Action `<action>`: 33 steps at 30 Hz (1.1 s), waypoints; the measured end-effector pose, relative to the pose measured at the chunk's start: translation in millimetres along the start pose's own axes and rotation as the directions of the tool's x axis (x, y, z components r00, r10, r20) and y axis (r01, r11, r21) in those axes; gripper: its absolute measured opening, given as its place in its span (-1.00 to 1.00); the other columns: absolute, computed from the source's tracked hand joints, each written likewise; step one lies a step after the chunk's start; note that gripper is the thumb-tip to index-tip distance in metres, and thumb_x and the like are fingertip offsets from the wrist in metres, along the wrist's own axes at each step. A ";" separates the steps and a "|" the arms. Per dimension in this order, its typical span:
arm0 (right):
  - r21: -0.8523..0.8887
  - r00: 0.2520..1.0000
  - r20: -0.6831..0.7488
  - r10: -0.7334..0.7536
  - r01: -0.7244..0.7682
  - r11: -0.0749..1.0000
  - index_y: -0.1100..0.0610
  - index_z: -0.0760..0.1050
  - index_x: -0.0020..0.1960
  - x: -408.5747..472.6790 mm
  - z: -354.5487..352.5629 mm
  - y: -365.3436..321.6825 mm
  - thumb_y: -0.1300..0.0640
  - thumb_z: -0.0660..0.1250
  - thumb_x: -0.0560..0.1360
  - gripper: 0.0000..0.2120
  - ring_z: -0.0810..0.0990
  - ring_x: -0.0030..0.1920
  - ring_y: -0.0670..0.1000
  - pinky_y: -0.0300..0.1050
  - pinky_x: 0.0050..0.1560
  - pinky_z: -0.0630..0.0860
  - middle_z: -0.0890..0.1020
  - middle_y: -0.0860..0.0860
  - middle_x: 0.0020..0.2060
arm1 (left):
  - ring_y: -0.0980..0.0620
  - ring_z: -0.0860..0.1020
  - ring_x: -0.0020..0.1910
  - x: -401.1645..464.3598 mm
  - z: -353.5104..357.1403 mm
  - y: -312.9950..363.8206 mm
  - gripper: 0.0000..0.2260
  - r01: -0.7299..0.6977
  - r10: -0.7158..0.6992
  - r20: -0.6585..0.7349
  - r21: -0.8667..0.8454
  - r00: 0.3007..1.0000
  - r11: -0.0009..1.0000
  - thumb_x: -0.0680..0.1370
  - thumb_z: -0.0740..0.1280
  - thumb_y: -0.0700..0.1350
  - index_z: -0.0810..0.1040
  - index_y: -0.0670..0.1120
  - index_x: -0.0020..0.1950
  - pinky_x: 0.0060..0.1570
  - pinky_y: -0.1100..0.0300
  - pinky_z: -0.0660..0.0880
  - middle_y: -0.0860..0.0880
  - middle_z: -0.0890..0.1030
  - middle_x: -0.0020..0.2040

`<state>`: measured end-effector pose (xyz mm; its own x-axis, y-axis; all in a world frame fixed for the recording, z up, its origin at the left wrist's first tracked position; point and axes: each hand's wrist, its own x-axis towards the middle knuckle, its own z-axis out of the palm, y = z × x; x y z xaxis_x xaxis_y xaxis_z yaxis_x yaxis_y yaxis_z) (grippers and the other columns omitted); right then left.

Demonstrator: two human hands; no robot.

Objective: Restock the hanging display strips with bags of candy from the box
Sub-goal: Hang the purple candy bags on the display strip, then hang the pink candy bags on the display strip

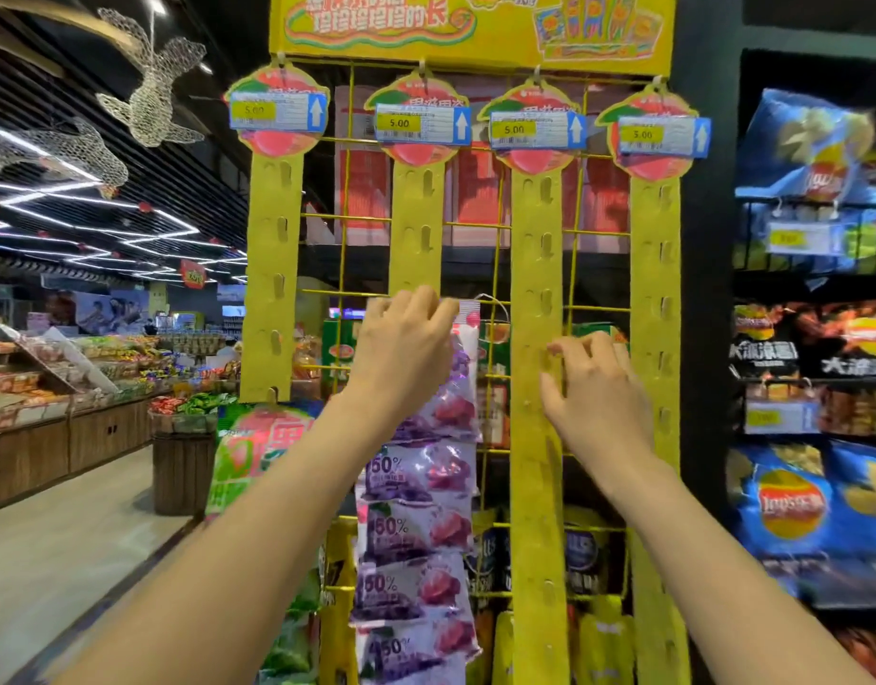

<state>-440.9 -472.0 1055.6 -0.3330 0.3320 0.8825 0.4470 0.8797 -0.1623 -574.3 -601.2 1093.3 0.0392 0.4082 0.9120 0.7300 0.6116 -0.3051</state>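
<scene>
Four yellow display strips hang from a yellow wire rack [495, 224]. The second strip [416, 224] carries several purple candy bags [416, 536] down its lower half. My left hand [406, 348] grips the top edge of the uppermost purple bag [463, 383] and holds it against this strip. My right hand [594, 388] rests with bent fingers on the third strip [537, 269], which has bare hooks and no bags. The first strip [272, 269] and fourth strip [656, 269] are bare too. The box is out of view.
Price tags reading 5.00 [421, 123] sit at the top of each strip. Shelves of blue chip bags [791, 506] stand close on the right. A green and red bag [258, 452] hangs low on the left. An aisle and produce bins [55, 388] lie to the left.
</scene>
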 end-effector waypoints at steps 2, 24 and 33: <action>-0.102 1.000 0.027 -0.016 0.019 0.995 0.13 0.41 0.28 -7.0 -5.3 23.9 0.06 0.24 0.54 -0.66 0.41 0.21 0.16 0.04 0.10 0.42 0.46 0.13 0.17 | -0.14 0.55 -0.30 -8.6 2.7 20.1 -0.87 -0.050 0.050 0.015 0.020 0.999 0.999 0.37 0.29 -0.21 0.56 -0.16 -0.11 -0.28 0.06 0.49 -0.13 0.56 -0.24; -0.615 0.917 0.365 0.163 0.106 0.782 0.17 0.59 -0.09 -214.0 -117.7 360.0 0.12 0.59 0.17 -0.64 0.59 -0.26 0.14 -0.07 -0.43 0.49 0.59 0.11 -0.22 | -0.09 0.54 -0.31 -88.8 30.2 418.7 -0.88 -0.246 0.342 0.124 -0.475 0.932 0.845 0.36 0.38 -0.12 0.57 -0.09 -0.13 -0.27 0.09 0.45 -0.04 0.56 -0.26; -0.587 0.750 0.572 0.332 0.092 0.804 0.20 0.48 0.21 -299.6 -171.3 473.4 0.13 0.41 0.43 -0.62 0.57 0.00 0.20 0.04 -0.18 0.53 0.57 0.17 -0.01 | -0.17 0.56 -0.03 -135.9 3.0 576.8 -0.78 -0.050 0.445 0.481 -0.635 0.755 0.771 0.52 0.30 -0.12 0.52 -0.15 0.13 -0.03 -0.06 0.44 -0.13 0.56 -0.01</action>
<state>12.8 -213.3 790.1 -0.5763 0.7360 0.3553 0.8164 0.5380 0.2098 -160.7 -301.8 792.5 0.0265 0.9065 0.4214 0.9941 0.0206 -0.1068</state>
